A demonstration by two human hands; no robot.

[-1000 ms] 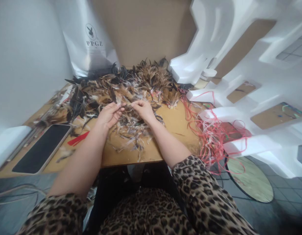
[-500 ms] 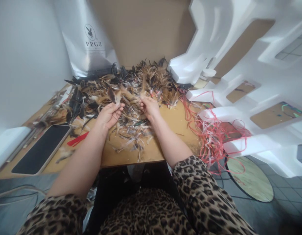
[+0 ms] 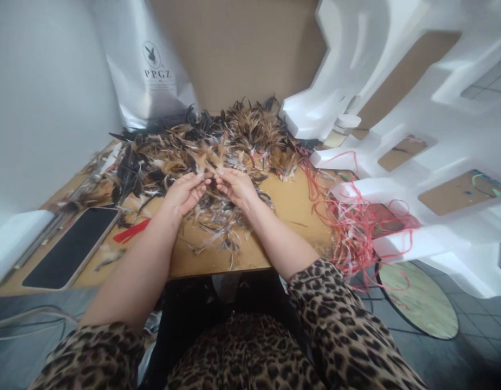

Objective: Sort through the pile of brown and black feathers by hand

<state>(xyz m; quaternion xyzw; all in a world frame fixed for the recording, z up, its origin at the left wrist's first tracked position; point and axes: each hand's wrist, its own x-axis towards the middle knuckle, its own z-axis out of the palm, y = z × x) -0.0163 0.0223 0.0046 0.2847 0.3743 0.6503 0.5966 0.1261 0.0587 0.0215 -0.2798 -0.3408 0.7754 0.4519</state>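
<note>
A big heap of brown, black and white feathers (image 3: 201, 143) covers the back of a wooden table (image 3: 291, 203). My left hand (image 3: 185, 192) and my right hand (image 3: 236, 187) meet in front of the heap, fingertips almost touching. Both are closed in a pinch on a small bunch of tan feathers (image 3: 212, 157) that stands up between them. Loose pale feathers (image 3: 220, 227) lie scattered under my wrists.
A black phone (image 3: 71, 246) lies at the table's left, a red scrap (image 3: 130, 232) beside it. Red strings (image 3: 347, 216) tangle at the right edge. White foam packing (image 3: 396, 108) rises on the right, a silver bag (image 3: 153, 70) and cardboard (image 3: 242, 49) behind.
My right hand reached into the heap, then came back toward my left hand with feathers. Now both hands pinch the small bunch together.
</note>
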